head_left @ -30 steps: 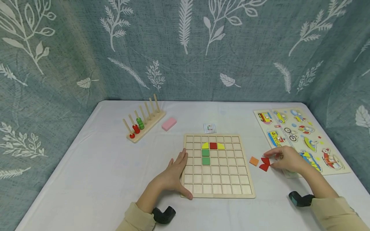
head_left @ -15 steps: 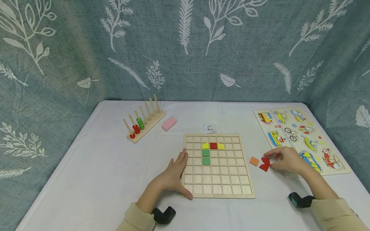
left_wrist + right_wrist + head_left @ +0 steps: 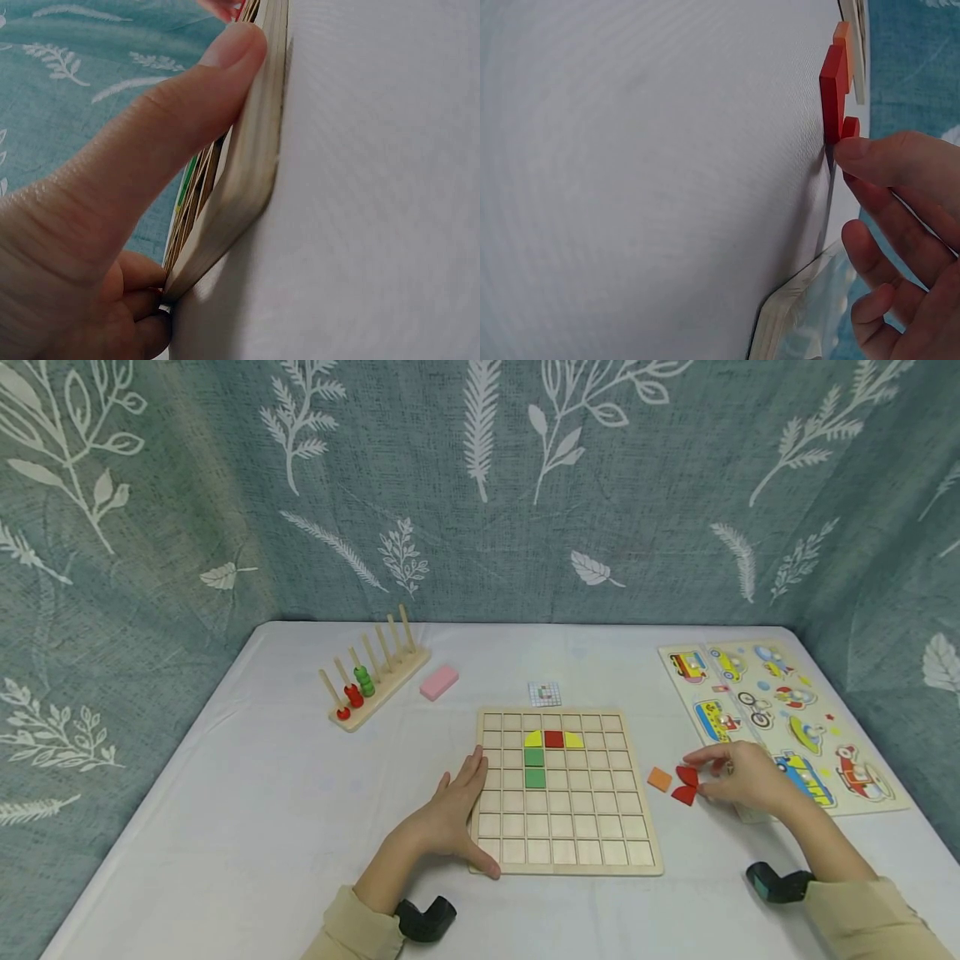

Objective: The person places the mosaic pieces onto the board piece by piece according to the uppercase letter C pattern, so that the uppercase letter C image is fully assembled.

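A square wooden grid board [image 3: 597, 815] lies in the middle of the table. My left hand [image 3: 446, 818] rests at its near left corner, fingers along the left side. In the left wrist view the thumb [image 3: 169, 112] lies straight along the board's front edge. Right of the board, my right hand [image 3: 742, 774] pinches a red quarter-circle tile [image 3: 686, 775] between thumb and index finger. A second red tile [image 3: 832, 94] lies against it, and an orange square tile [image 3: 659, 779] sits just left. On the board are a red square [image 3: 553, 739], yellow quarter-circles [image 3: 573, 740] and green squares [image 3: 535, 778].
A small gridded pattern card [image 3: 544, 693] lies behind the board. To the back left stand a wooden peg rack [image 3: 386, 687] with red and green beads and a pink block [image 3: 438, 682]. Picture puzzle boards [image 3: 813, 727] lie at the right, partly under my right hand.
My right hand has shifted very slightly left, and the two red tiles have slid a little toward the orange one. My left hand and the board have stayed put.
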The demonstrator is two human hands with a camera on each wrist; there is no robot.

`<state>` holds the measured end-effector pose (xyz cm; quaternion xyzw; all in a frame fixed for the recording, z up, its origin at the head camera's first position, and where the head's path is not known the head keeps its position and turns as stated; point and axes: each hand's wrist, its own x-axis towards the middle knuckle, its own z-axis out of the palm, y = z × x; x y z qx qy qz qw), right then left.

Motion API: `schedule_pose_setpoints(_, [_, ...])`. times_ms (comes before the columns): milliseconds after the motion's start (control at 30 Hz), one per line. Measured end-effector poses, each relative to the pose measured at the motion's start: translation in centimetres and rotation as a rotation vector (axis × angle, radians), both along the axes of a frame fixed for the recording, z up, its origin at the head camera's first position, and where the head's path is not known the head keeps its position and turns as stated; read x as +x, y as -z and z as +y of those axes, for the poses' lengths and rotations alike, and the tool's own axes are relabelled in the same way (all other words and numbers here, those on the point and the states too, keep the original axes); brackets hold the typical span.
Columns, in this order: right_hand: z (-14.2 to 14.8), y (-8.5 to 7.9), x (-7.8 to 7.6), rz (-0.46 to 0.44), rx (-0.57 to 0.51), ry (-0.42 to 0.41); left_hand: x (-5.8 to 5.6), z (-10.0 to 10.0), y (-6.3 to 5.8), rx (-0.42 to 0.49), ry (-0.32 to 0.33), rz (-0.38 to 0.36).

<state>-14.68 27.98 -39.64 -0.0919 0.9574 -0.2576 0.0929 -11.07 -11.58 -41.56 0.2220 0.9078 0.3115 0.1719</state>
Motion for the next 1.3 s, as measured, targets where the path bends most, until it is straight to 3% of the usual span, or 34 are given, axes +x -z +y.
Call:
schedule_pose_setpoints(500, [-1.0, -0.3, 0.2, -0.001, -0.011, 0.005, 0.0, 0.0, 0.1, -0.003, -0.002, 0.001])
schedule_pose_setpoints(1033, [-2.3, -0.4, 0.2, 0.043, -0.038, -0.053, 0.0, 0.0, 0.2, 0.005, -0.015, -0.004])
schedule_pose_setpoints(1300, [-3.2, -0.5, 0.1, 0.017, -0.052, -0.067, 0.0, 0.0, 0.1, -0.004, -0.011, 0.0])
